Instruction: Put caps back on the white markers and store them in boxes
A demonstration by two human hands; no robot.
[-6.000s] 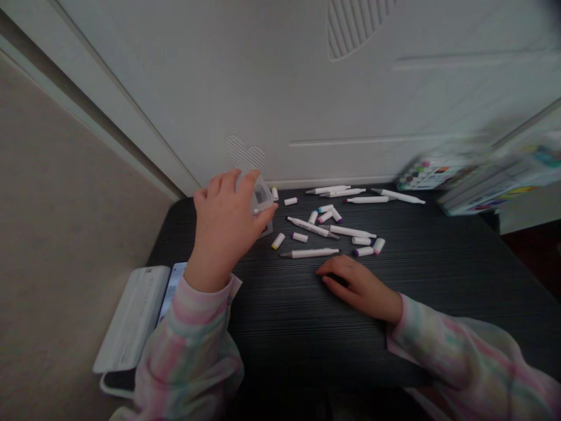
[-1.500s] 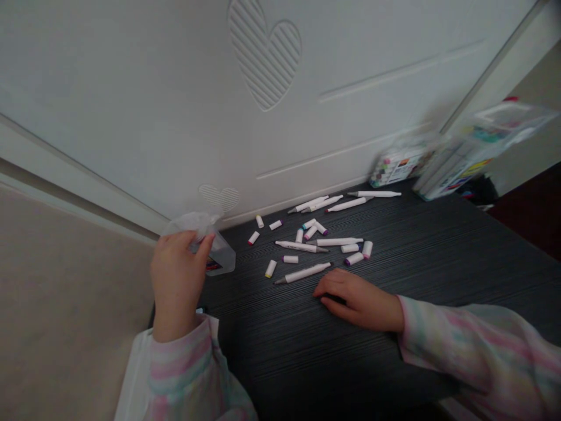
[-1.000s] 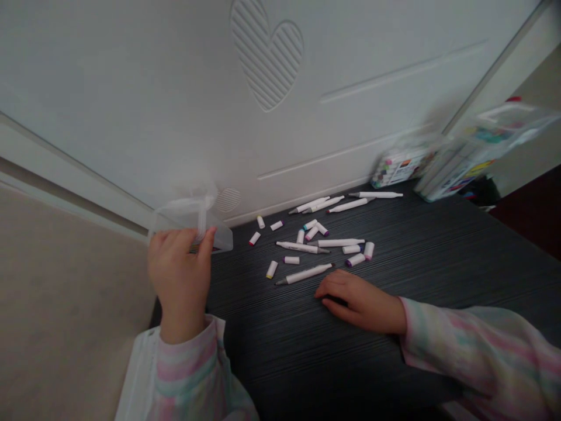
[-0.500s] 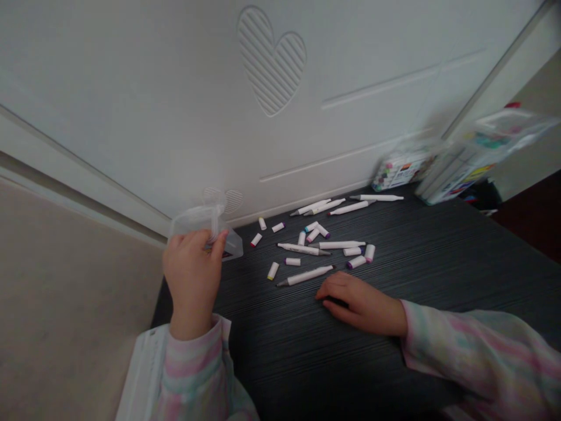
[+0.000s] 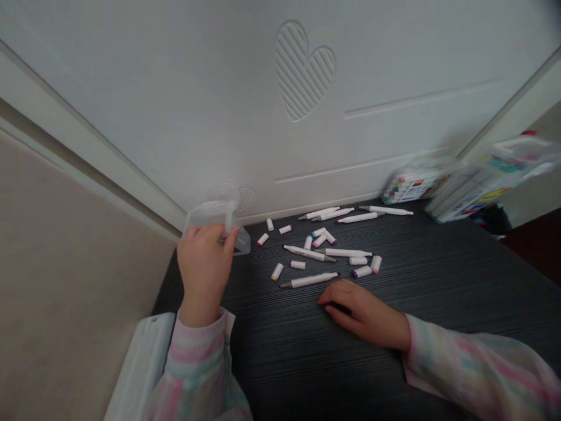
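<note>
At the table's far left edge, my left hand [image 5: 205,266] is closed on the rim of a clear plastic case [image 5: 243,238]; its inside is mostly hidden behind the hand. My right hand [image 5: 357,309] rests on the dark table, fingers loosely bent and apart, holding nothing. Just beyond its fingertips lies an uncapped white marker [image 5: 313,280]. More uncapped markers lie farther back, among them one with grey and black tips [image 5: 307,252] and another white marker [image 5: 348,252]. Several loose caps are scattered between them, including a yellow-ended cap [image 5: 277,271] and a purple-ended cap [image 5: 362,271].
Behind the dark wood-grain table [image 5: 280,351] rises a white panel [image 5: 197,105] with a heart relief. A pack of markers [image 5: 412,182] and a larger clear bag [image 5: 482,181] stand at the back right. A white object [image 5: 142,362] sits beside my left sleeve.
The view has turned slightly left, so the scene sits farther right in the picture. My left hand keeps its grip on the case, and my right hand stays on the table.
</note>
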